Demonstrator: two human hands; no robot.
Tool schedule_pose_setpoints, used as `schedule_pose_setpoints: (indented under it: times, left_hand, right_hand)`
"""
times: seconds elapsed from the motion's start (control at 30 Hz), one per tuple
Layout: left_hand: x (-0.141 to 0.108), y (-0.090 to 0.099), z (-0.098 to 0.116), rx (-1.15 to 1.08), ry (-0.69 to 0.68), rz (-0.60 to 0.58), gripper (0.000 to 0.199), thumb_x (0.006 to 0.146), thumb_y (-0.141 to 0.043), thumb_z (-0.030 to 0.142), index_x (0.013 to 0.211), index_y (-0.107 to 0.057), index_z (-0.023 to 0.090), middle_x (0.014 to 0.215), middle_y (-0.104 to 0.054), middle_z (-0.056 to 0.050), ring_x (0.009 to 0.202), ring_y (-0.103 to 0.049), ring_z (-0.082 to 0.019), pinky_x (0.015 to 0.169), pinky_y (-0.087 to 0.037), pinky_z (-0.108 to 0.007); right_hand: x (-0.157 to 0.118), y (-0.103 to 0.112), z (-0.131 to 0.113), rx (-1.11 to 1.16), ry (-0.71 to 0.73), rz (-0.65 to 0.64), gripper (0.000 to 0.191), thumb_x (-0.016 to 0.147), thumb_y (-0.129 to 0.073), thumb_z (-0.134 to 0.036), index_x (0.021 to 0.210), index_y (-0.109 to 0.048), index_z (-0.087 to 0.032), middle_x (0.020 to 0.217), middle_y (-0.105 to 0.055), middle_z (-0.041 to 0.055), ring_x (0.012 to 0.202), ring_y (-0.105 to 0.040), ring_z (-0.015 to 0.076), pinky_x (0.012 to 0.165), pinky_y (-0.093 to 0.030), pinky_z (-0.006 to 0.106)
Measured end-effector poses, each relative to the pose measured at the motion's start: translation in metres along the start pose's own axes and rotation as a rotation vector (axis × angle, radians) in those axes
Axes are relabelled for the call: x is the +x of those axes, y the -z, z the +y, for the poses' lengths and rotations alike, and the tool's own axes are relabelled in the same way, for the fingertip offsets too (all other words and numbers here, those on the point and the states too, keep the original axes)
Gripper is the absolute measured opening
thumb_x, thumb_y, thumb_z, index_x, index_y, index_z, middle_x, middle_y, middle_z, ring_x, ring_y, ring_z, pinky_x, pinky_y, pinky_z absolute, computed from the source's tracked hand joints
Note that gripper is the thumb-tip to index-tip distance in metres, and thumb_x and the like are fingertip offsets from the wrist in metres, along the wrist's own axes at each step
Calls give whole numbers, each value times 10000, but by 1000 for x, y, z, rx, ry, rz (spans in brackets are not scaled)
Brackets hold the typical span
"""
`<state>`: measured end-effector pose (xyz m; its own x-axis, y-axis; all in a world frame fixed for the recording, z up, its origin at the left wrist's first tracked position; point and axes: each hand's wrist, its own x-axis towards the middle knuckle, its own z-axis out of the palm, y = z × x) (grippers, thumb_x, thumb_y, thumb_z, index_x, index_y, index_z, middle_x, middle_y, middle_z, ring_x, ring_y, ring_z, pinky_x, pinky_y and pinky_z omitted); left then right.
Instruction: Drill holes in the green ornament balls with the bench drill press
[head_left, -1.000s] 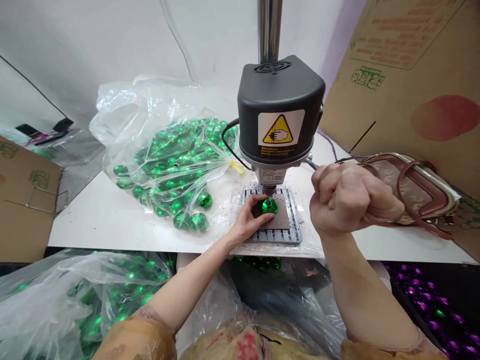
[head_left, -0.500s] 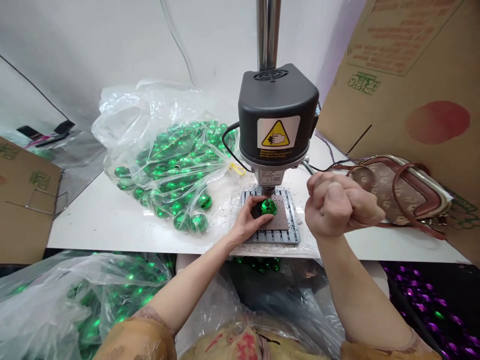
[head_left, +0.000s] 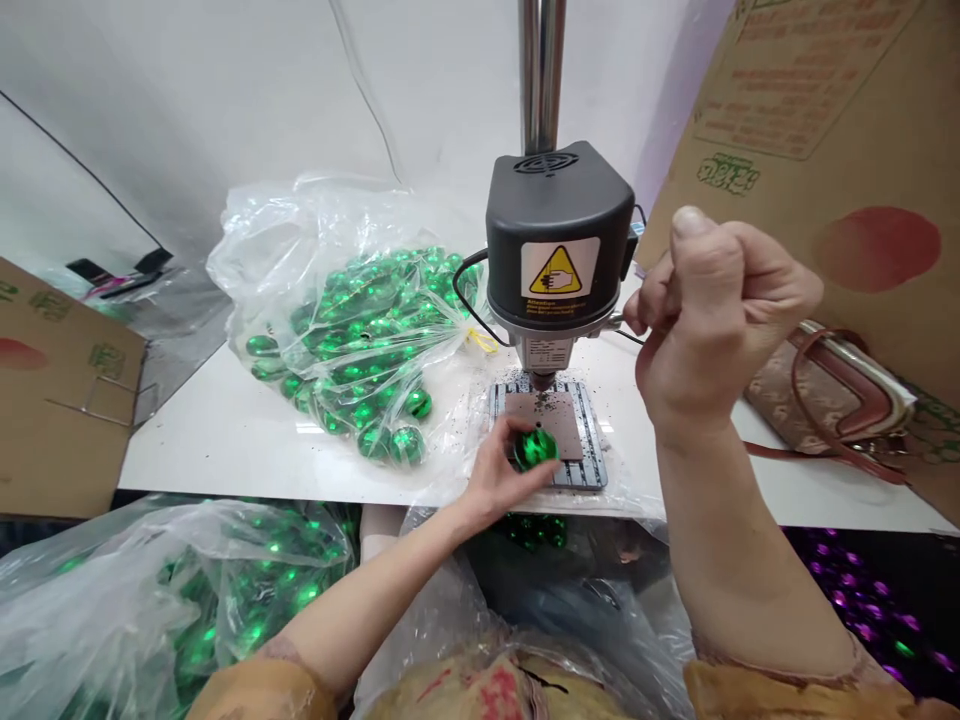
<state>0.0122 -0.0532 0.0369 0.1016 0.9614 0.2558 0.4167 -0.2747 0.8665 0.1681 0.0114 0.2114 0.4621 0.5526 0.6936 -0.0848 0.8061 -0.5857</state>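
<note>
Between thumb and fingers, my left hand grips a shiny green ball over the near part of the slotted metal base. A dark spot shows on top of the ball. Behind it stands a black drill press, its chuck above a brown board scattered with dark shavings. My right hand is closed, raised at the right of the machine, with its fingers around the lever, which is mostly hidden.
A clear plastic bag of green balls lies left of the machine. Another bag is below the table edge. A brown handbag and a large cardboard box stand at the right. Purple balls are at the lower right.
My left hand has drawn the green ball from under the chuck toward me. My right hand has risen with the lever. Shavings show on the board where the ball was.
</note>
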Motion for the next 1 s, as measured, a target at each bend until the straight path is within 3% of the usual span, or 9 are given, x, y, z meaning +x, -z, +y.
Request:
schedule_pose_setpoints:
  times: [0.1, 0.13, 0.27, 0.33, 0.5, 0.67, 0.77, 0.83, 1.0]
  left_hand:
    - [-24, 17, 6, 126, -186, -268, 554, 661, -840, 566, 1006, -592, 210, 1000, -643, -53, 930, -619, -227, 811, -497, -342]
    - [-25, 24, 3, 165, -227, -284, 531, 699, -813, 574, 1018, -595, 210, 1008, -642, -57, 936, -617, -228, 815, -496, -343]
    - [0, 59, -25, 523, -109, 57, 88, 959, -553, 270, 1000, -600, 206, 993, -625, -82, 971, -580, -240, 868, -466, -376]
    - [21, 78, -42, 678, -9, 182, 128, 941, -495, 126, 915, -601, 192, 998, -604, -112, 1019, -550, -277, 914, -434, -429]
    - [52, 106, -58, 677, 55, 201, 143, 868, -559, 52, 792, -578, 172, 968, -567, -116, 1008, -555, -299, 939, -414, -484]
    - [57, 87, -46, 482, -2, 8, 261, 877, -668, 255, 1134, -636, 219, 1081, -605, -79, 973, -607, -222, 858, -500, -363]
    - [59, 60, -41, 124, 18, -117, 382, 908, -631, 414, 1242, -615, 228, 1145, -638, -78, 956, -639, -185, 773, -526, -291]
    - [60, 45, -40, -73, 54, -131, 428, 907, -621, 450, 1262, -611, 210, 1156, -664, -87, 960, -642, -187, 782, -525, -293]
    - [61, 30, -40, -145, 74, -61, 475, 838, -707, 438, 1241, -618, 201, 1138, -703, -78, 942, -643, -187, 839, -513, -322]
  right_hand:
    - [-1, 0, 2, -20, 33, 6, 426, 850, -611, -283, 494, -385, -220, 402, -374, -75, 363, -340, 74, 389, -247, 303]
    - [-2, 1, 3, -29, 46, 8, 423, 852, -608, -282, 494, -390, -220, 404, -382, -72, 364, -348, 77, 393, -246, 308]
    - [-4, 0, 4, -27, 66, 23, 422, 855, -599, -269, 493, -387, -220, 403, -374, -68, 364, -347, 81, 397, -237, 315]
    - [-3, 0, 3, -23, 70, 23, 425, 855, -599, -259, 491, -385, -214, 400, -369, -70, 365, -349, 75, 399, -237, 305]
    - [-4, 2, 2, -54, 48, 22, 430, 875, -576, -254, 499, -378, -187, 428, -355, -75, 398, -380, 36, 436, -267, 253]
    - [-6, 1, 4, -35, 90, 51, 436, 858, -604, -267, 482, -391, -208, 397, -375, -67, 368, -327, 64, 410, -243, 299]
    - [-6, 0, 4, -36, 92, 64, 424, 860, -595, -245, 492, -386, -218, 397, -378, -68, 365, -321, 69, 407, -248, 305]
    - [-6, 0, 4, -39, 94, 60, 422, 863, -590, -240, 498, -380, -218, 402, -375, -68, 370, -328, 67, 410, -252, 299]
    - [-5, 1, 4, 0, 99, 35, 425, 853, -602, -243, 507, -356, -223, 413, -326, -70, 375, -324, 78, 406, -240, 311]
